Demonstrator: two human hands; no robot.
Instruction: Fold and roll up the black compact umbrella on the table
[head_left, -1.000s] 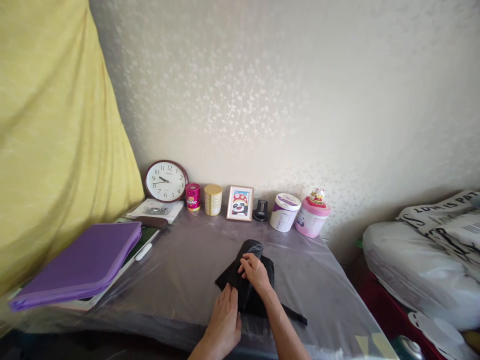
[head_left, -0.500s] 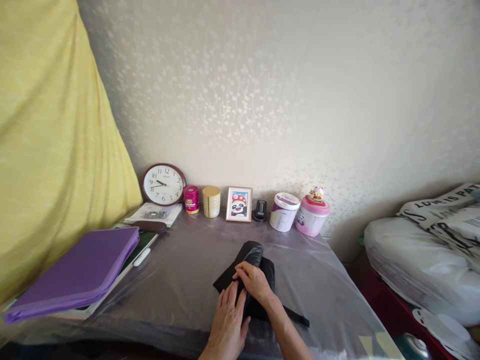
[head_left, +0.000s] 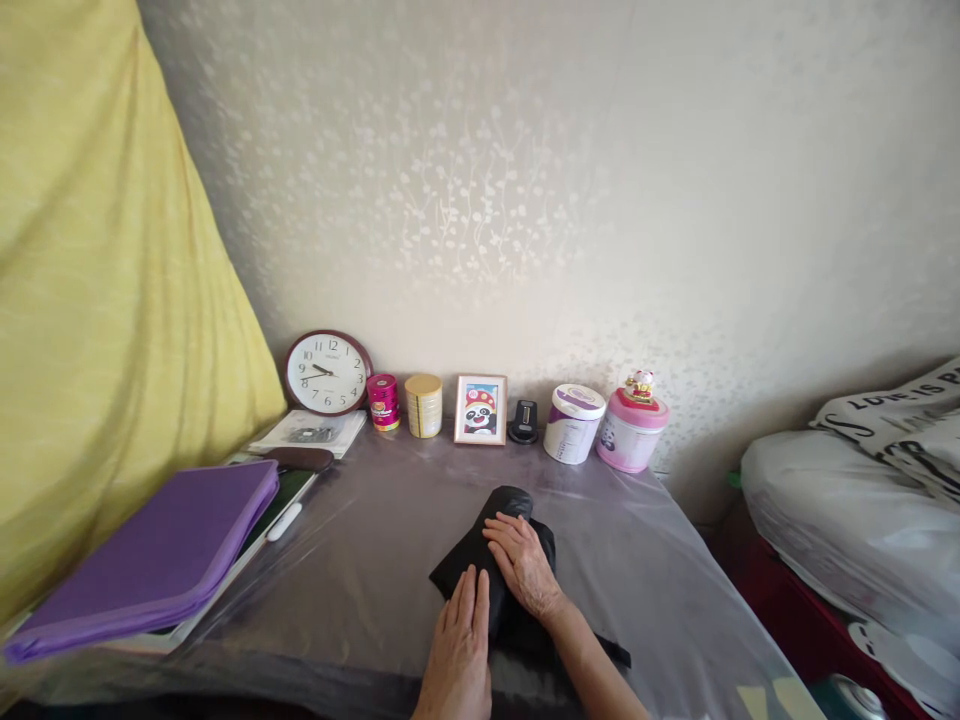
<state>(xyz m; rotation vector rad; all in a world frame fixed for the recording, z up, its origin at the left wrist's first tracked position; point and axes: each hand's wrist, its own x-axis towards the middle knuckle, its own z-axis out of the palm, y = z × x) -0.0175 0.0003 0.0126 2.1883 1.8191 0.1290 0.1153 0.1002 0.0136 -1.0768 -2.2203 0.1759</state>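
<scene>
A black, rolled or folded piece of fabric (head_left: 459,560) lies on the covered table, with a flap spread to the left and a narrow strap sticking out at the lower right. My right hand (head_left: 523,568) rests flat on its upper part, fingers stretched toward the upper left. Against its lower left side lies my left hand (head_left: 459,640), fingers extended forward and side by side. Neither hand grips the fabric. Part of the fabric is hidden under my hands and right forearm.
Along the wall stand a clock (head_left: 328,373), a pink can (head_left: 384,403), a yellow-lidded can (head_left: 424,407), a picture frame (head_left: 481,411), a small black device (head_left: 524,422) and two tubs (head_left: 573,425). A purple folder (head_left: 150,560) lies left; plastic-wrapped bedding (head_left: 847,520) sits right.
My right hand has opened from a curled hold and now lies flat on the fabric. My left hand's fingers have straightened and moved slightly closer together. The view has shifted slightly.
</scene>
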